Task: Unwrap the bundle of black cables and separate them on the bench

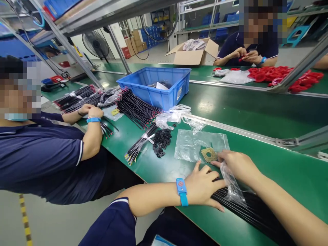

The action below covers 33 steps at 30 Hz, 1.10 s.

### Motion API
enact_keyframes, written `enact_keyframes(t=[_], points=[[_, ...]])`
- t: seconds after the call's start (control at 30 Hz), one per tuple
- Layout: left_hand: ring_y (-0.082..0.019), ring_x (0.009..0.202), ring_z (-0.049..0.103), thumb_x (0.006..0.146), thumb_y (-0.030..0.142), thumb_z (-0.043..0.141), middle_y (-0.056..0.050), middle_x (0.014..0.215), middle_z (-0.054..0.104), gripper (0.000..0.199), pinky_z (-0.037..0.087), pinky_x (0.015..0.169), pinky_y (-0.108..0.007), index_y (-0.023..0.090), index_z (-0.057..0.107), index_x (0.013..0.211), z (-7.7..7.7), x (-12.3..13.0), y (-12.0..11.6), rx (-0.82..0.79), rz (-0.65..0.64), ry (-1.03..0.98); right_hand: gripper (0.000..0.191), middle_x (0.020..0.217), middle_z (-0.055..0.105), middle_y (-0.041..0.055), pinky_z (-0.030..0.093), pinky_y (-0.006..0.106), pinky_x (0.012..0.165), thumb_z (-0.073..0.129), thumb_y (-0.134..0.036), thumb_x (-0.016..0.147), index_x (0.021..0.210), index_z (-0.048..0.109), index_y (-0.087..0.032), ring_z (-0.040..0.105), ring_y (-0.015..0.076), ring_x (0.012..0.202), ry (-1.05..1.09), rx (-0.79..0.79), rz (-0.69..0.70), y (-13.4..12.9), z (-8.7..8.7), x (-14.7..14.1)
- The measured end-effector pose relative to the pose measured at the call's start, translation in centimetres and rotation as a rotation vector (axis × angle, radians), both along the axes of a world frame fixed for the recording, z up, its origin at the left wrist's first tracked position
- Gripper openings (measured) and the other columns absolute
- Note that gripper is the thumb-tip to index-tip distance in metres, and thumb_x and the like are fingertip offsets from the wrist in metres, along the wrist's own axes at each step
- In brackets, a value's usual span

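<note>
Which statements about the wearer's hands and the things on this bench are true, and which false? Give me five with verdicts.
1. A blue band is on the left wrist. True.
2. The blue bin stands on the floor. False: it stands on the green bench.
3. A loose pile of small black parts lies beside a cable bundle with a white tie. True.
4. The speckled plate is solid, with no hole. False: it has a round hole in its middle.
5. The right hand is nearer that speckled plate than the left hand is. True.
</note>
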<state>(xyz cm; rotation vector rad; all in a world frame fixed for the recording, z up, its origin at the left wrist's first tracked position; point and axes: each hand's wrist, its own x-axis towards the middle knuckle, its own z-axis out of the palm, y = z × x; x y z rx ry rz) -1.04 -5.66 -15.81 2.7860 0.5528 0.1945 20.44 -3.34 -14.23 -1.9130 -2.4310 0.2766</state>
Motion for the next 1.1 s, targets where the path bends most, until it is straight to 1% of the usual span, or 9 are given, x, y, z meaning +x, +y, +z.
enact_keyframes(t=[0.27,0.47,0.57,0.73,0.8,0.87,0.93,1.0,1.1], points=[[-0.035,0.118,0.057,0.095,0.070,0.059,-0.012,0.132,0.067,0.073,0.033,0.115,-0.075,0.024,0.051,0.151,-0.4,-0.1,0.0,-0.047,0.004,-0.019,0.039,0.076,0.065,0.0039,0.034,0.028,0.056,0.057,-0.052,0.097,0.073,0.060,-0.022,0.062,0.0187,0.064,-0.043,0.002,-0.053,1.6,-0.2,-1.5],[-0.039,0.129,0.055,0.092,0.073,0.061,-0.019,0.131,0.067,0.091,0.012,0.123,-0.076,0.011,0.042,0.156,-0.6,-0.2,0.0,-0.081,-0.032,-0.062,0.030,0.077,0.068,0.0072,0.019,0.026,0.046,0.051,-0.046,0.098,0.094,0.068,-0.023,0.054,0.0181,0.052,-0.136,0.152,-0.190,-1.3,3.9,0.5],[-0.044,0.153,0.032,0.082,0.078,0.070,-0.028,0.155,0.049,0.119,-0.002,0.127,-0.072,0.004,0.025,0.163,1.2,-1.7,0.6,-0.191,-0.022,-0.097,0.033,0.072,0.066,0.0098,0.012,0.026,0.044,0.038,-0.030,0.095,0.107,0.069,-0.021,0.050,0.0182,0.045,-0.252,0.389,-0.129,-3.0,7.5,1.3],[-0.048,0.162,0.001,0.060,0.087,0.080,-0.019,0.176,0.007,0.153,-0.004,0.130,-0.070,0.016,0.001,0.170,7.6,-3.5,3.0,-0.617,0.084,-0.185,0.025,0.056,0.055,0.0044,0.010,0.026,0.044,0.038,-0.023,0.092,0.093,0.062,-0.022,0.046,0.0189,0.036,-0.392,0.605,0.060,-4.3,12.8,0.0],[-0.044,0.162,0.008,0.064,0.080,0.084,-0.016,0.176,0.012,0.146,0.008,0.132,-0.066,0.025,0.001,0.170,9.7,-2.4,3.3,-0.776,0.169,-0.403,0.014,0.060,0.057,0.0040,0.010,0.026,0.044,0.045,-0.018,0.088,0.088,0.059,-0.022,0.050,0.0193,0.038,-0.433,0.538,0.080,-4.1,14.3,-1.4],[-0.039,0.152,0.037,0.075,0.070,0.084,-0.016,0.164,0.039,0.124,0.032,0.127,-0.060,0.029,0.015,0.168,10.9,-0.6,3.1,-0.979,0.118,-0.638,0.012,0.062,0.059,0.0040,0.012,0.026,0.044,0.052,-0.010,0.081,0.083,0.055,-0.022,0.055,0.0201,0.043,-0.482,0.451,0.025,-3.7,15.5,-2.7],[-0.028,0.111,0.068,0.084,0.066,0.078,-0.012,0.121,0.066,0.105,0.054,0.105,-0.051,0.025,0.025,0.164,11.3,0.8,2.8,-1.233,0.052,-0.707,0.017,0.066,0.062,0.0047,0.015,0.027,0.042,0.057,-0.007,0.076,0.083,0.056,-0.022,0.060,0.0221,0.048,-0.502,0.365,-0.064,-3.0,16.6,-3.4],[-0.013,0.066,0.057,0.092,0.065,0.069,0.000,0.082,0.058,0.083,0.057,0.074,-0.035,0.020,0.040,0.156,11.5,1.0,2.8,-1.384,0.049,-0.634,0.020,0.068,0.065,0.0041,0.021,0.028,0.042,0.064,-0.014,0.076,0.092,0.062,-0.024,0.062,0.0247,0.050,-0.459,0.279,-0.141,-2.3,17.6,-3.2],[-0.007,0.054,0.034,0.101,0.060,0.056,0.004,0.071,0.044,0.047,0.035,0.052,-0.023,0.016,0.066,0.115,12.5,-0.9,3.7,-1.244,0.088,-0.584,0.033,0.065,0.065,0.0017,0.032,0.030,0.044,0.073,-0.041,0.076,0.108,0.067,-0.032,0.061,0.0269,0.051,-0.260,0.155,-0.168,-1.2,18.3,-1.8]])
